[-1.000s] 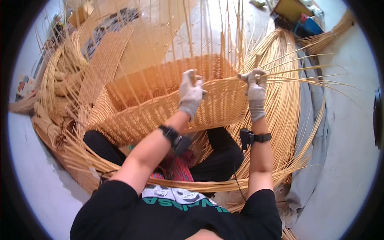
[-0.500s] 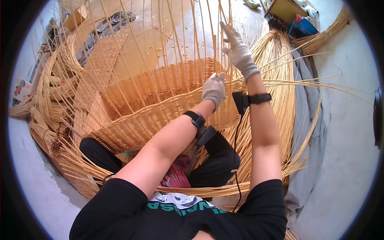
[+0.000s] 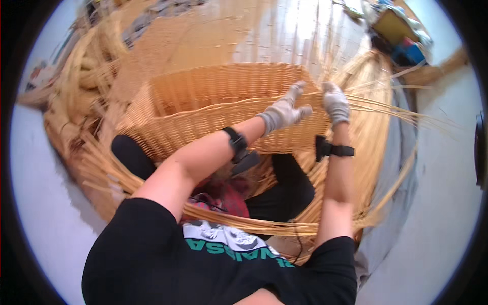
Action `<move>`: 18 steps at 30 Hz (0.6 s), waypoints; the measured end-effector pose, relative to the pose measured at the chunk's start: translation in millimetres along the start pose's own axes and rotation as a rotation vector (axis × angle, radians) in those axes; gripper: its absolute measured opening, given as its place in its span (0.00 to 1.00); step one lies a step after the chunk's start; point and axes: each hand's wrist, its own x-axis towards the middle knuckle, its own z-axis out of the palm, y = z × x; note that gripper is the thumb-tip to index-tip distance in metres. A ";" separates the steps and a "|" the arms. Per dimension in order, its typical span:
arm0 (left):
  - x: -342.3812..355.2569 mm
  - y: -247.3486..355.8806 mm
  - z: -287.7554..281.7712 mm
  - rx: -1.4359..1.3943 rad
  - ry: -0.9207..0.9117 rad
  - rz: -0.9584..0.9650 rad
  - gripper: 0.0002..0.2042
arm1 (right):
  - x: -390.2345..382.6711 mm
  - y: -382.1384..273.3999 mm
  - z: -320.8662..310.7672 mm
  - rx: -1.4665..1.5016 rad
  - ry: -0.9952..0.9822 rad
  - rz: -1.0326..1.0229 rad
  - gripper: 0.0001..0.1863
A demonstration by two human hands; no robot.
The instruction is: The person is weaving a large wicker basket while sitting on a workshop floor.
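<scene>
Golden woven-patterned basket (image 3: 185,128), black T-shirt (image 3: 152,254)

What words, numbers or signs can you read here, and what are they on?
Black T-shirt: big green letters, upside down in this view; I won't copy the wording.
Woven basket: no lettering visible.
Blue object at the upper right: too blurred to tell whether anything is written.
</scene>
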 end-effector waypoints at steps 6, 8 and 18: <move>-187.4 4.8 -203.6 0.184 -0.054 -0.226 0.19 | -130.0 -93.1 31.4 0.537 -0.274 -0.247 0.24; -251.2 21.1 -254.3 0.356 0.196 -0.325 0.21 | -207.1 -154.5 44.7 0.642 -0.839 -0.468 0.22; -362.2 42.5 -274.4 0.840 -0.211 -0.317 0.15 | -272.7 -177.9 30.3 0.222 -0.698 -0.480 0.12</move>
